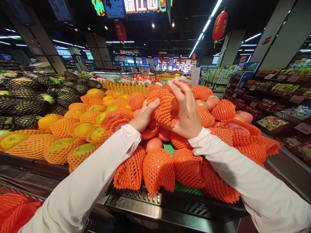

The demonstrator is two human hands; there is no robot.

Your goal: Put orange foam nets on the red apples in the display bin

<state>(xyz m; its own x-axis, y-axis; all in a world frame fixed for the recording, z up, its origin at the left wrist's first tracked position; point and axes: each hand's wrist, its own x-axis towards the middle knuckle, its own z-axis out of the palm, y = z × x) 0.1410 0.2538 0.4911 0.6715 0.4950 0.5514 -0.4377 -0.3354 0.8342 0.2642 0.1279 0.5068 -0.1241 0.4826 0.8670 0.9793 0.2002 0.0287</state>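
Above the fruit bench (170,207), both hands hold one orange foam net sleeve (163,108) over a fruit. Left hand (143,116) grips it at 9 o'clock, fingers closed; right hand (187,113) clasps it at 3 o'clock. Netted mangoes (60,147) lie at 9 o'clock, bare red apples (153,144) just below.

Foam, fruit skin, plastic, cloth.

Net sleeve (163,108) between left hand (143,117) and right hand (187,113): soft orange foam mesh, open-weave, matt. Bare fruit (153,144) below: smooth skin, faint sheen. Crate rim (150,202): dark hard plastic, slotted, semi-gloss. Shirt sleeves (243,181): white cloth, smooth, matt. Green liner (170,149): plastic mesh. Yellow fruit (82,129) at left: smooth, slightly glossy, in paler foam netting.
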